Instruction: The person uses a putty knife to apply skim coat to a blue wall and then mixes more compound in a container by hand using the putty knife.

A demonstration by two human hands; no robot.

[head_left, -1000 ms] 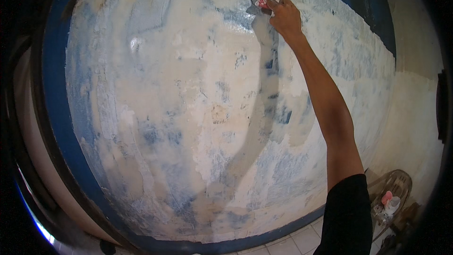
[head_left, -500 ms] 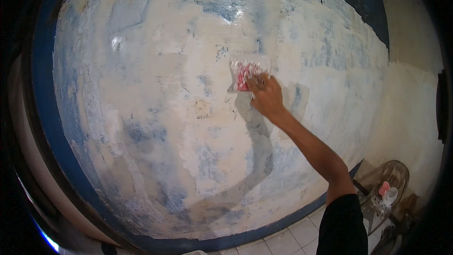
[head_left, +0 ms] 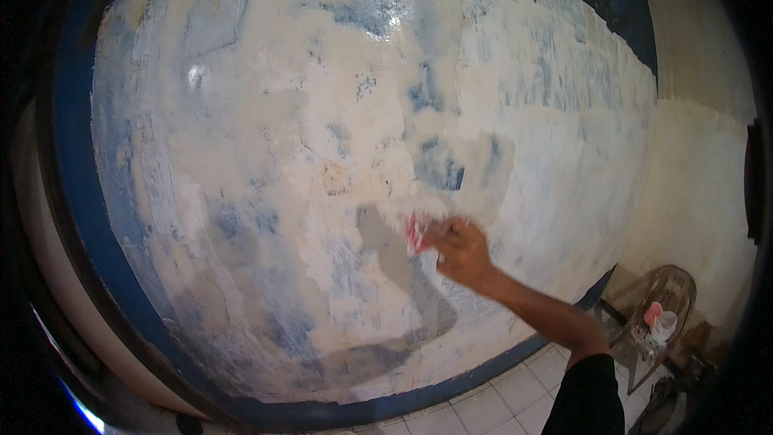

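My right hand [head_left: 465, 251] is closed around a putty spreader [head_left: 415, 232], red and smeared with white. Its blade is blurred by motion and seems to lie against the wall [head_left: 266, 145], low of the middle. Pale filler coats this wall in uneven patches, with blue showing through in places. Just above the hand is a dark blue bare patch [head_left: 441, 165] with a sharp lower corner. The right forearm reaches in from the lower right and throws a shadow [head_left: 419, 290] on the wall. My left hand is out of view.
At the lower right stands a chair [head_left: 686, 283] bearing a white tub [head_left: 663, 327] and a pinkish-red piece [head_left: 653, 312]. Blue paint [head_left: 80, 161] borders the coated area. Pale floor tiles [head_left: 493, 412] run along the wall's foot. A plain beige wall [head_left: 699, 161] adjoins on the right.
My right hand has moved down the wall with the spreader. Dark blue patches now show where the hand and spreader were. The view has shifted slightly.
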